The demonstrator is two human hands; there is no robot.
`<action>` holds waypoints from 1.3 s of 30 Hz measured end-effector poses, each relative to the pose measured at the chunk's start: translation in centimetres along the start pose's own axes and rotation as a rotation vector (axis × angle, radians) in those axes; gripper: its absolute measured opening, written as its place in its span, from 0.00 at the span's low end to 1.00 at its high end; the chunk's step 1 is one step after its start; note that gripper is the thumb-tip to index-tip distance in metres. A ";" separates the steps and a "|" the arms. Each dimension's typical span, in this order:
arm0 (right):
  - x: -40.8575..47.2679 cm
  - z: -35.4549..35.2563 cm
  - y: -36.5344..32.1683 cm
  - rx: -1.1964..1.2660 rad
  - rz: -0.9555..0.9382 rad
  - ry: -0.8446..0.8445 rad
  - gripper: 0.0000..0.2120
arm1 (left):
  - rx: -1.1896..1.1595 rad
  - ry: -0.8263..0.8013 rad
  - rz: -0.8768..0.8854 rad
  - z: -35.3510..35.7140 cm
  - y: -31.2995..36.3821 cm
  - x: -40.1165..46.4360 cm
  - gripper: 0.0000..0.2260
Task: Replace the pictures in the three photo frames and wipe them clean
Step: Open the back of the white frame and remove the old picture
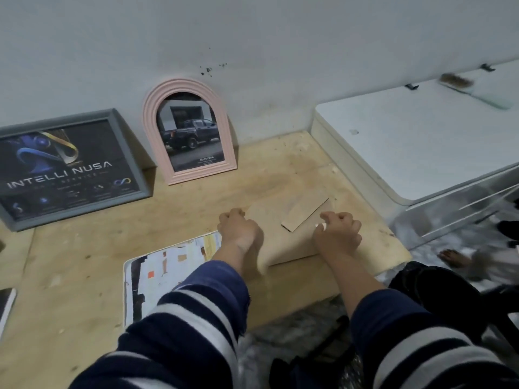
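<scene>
A beige photo frame lies face down on the wooden table, its cardboard stand on top. My left hand has its fingers curled at the frame's left edge. My right hand rests on the back board with curled fingertips beside the stand, pinching at something small and pale. A loose printed picture lies flat just left of this frame, partly under my left forearm. A grey frame with a dark poster and a pink arched frame with a truck photo lean on the wall.
A white lidded storage box stands at the right, with a brush on its far side. A flat dark object pokes in at the left edge. A bare foot shows on the floor beyond the table's right corner.
</scene>
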State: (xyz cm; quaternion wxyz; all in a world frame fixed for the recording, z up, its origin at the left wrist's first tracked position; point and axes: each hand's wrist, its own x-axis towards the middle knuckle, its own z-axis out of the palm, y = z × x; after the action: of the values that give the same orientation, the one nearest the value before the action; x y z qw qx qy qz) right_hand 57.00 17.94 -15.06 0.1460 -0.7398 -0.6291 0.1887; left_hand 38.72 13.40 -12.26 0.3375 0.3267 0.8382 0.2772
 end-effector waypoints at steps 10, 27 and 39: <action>-9.6 3.7 -5.9 0.002 -0.331 -0.120 0.16 | 0.142 0.118 -0.080 -9.1 -7.8 -3.2 0.20; -17.7 7.7 -7.0 -0.220 -0.588 -0.139 0.35 | 0.491 0.116 -0.037 -14.3 -16.9 -3.9 0.27; -17.2 7.9 -7.2 -0.256 -0.574 -0.159 0.35 | 0.106 0.138 -0.167 -14.6 -17.0 -5.0 0.23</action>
State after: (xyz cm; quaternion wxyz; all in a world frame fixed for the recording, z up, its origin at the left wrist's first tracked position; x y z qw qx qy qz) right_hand 44.69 1.97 -17.19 0.0494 -0.5273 -0.8402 0.1164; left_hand 24.47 -4.58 -12.92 0.2831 0.2533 0.8972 0.2251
